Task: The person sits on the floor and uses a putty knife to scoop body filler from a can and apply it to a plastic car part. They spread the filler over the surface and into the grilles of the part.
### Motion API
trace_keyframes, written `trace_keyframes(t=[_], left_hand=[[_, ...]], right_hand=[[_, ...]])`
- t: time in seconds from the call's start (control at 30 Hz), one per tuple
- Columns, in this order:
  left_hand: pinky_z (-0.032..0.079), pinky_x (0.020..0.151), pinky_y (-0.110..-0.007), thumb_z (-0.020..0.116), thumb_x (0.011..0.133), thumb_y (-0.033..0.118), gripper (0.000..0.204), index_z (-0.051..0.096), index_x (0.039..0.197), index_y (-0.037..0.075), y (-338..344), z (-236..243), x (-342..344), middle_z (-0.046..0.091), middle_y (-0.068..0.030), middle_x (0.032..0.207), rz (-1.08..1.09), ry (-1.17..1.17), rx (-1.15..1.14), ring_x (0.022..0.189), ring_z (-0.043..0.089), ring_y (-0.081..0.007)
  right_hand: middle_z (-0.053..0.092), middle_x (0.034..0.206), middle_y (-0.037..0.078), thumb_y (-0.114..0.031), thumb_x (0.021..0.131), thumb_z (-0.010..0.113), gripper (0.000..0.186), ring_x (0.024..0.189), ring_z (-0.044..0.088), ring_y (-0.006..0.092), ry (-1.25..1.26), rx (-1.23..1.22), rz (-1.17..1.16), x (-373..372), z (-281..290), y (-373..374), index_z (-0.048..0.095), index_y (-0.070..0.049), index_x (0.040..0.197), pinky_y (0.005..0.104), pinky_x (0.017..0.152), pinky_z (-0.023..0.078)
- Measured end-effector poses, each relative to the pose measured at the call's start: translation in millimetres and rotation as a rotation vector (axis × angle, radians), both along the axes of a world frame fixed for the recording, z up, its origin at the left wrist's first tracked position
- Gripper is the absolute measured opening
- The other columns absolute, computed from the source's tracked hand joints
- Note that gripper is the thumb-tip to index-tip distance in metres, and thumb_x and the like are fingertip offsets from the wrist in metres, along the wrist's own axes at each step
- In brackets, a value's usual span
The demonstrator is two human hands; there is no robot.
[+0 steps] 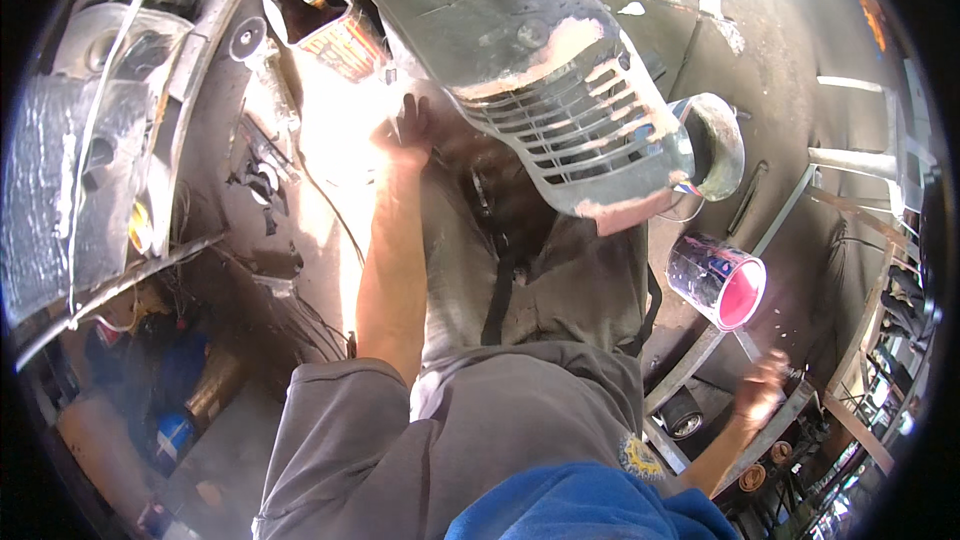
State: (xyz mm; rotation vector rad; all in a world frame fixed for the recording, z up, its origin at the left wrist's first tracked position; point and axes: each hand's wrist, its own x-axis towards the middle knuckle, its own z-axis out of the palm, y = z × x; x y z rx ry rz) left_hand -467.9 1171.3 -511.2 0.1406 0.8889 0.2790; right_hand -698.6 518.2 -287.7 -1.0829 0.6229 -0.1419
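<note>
My left hand [405,135] is beside the lower left edge of a grey plastic vehicle panel [460,10], in glare, its fingers slightly bent and apart. The panel has a slatted grille [570,115] with pinkish filler patches along its edges and rests over my lap area. My right hand [760,390] is low at the right, fingers curled and blurred; what they hold, if anything, I cannot make out. Just above it, a can [695,270] with pink contents lies tilted on a metal frame [800,200].
An open rectangular tin [350,45] stands behind my left hand. Tools and scraps [260,180] lie on the ground beside it. Large dark panels [70,170] with a metal rail fill the left. Small cans [683,410] and metal bars crowd the lower right.
</note>
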Motion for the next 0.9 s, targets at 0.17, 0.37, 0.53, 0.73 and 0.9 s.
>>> trace_keyframes(t=[0.17,0.37,0.53,0.73,0.9], left_hand=[[0.045,0.091,-0.049,0.038,0.091,0.032,0.042,0.059,0.118,0.006,14.4,-45.1,52.0,0.064,-0.0137,0.111,-0.073,0.069,-0.06,0.104,0.058,-0.0327],[0.045,0.096,-0.059,0.03,0.092,0.032,0.049,0.058,0.118,0.001,-4.4,-43.0,47.1,0.06,-0.019,0.114,-0.123,0.068,-0.183,0.107,0.057,-0.0379],[0.038,0.105,-0.062,0.025,0.096,0.036,0.057,0.05,0.135,0.002,-36.5,-17.2,49.0,0.054,-0.0211,0.133,-0.216,0.09,-0.208,0.121,0.052,-0.0395],[0.036,0.11,-0.057,0.022,0.101,0.042,0.061,0.044,0.143,0.004,-45.4,-15.6,44.3,0.05,-0.0165,0.142,-0.16,-0.066,-0.307,0.13,0.048,-0.0364],[0.037,0.11,-0.056,0.024,0.099,0.038,0.058,0.047,0.14,0.004,-42.1,-3.0,50.6,0.051,-0.0161,0.141,-0.173,0.031,-0.284,0.13,0.049,-0.0348]], right_hand=[[0.058,0.079,0.002,-0.001,0.09,0.059,0.004,0.062,0.053,0.0117,0.395,-1.005,0.43,48.9,-3.4,63.2,0.06,-0.004,0.093,0.0246,0.056,0.044],[0.059,0.084,0.009,-0.009,0.094,0.057,0.013,0.079,0.054,0.0198,-0.109,-1.878,0.691,261.8,39.2,244.1,0.053,-0.007,0.106,0.0333,0.071,0.044],[0.068,0.108,0.016,-0.01,0.091,0.051,0.059,0.101,0.066,0.0335,-0.278,-1.964,1.654,356.8,-57.1,398.8,0.038,-0.01,0.149,0.0438,0.088,0.053],[0.07,0.074,0.011,-0.013,0.087,0.051,0.046,0.072,0.07,0.0289,-0.497,-1.952,1.943,368.4,-148.5,471.1,0.054,-0.001,0.132,0.042,0.063,0.054],[0.071,0.077,0.017,-0.012,0.085,0.052,0.03,0.074,0.071,0.0313,-0.33,-1.967,1.937,372.0,-160.1,461.0,0.066,0.001,0.109,0.0424,0.063,0.054]])
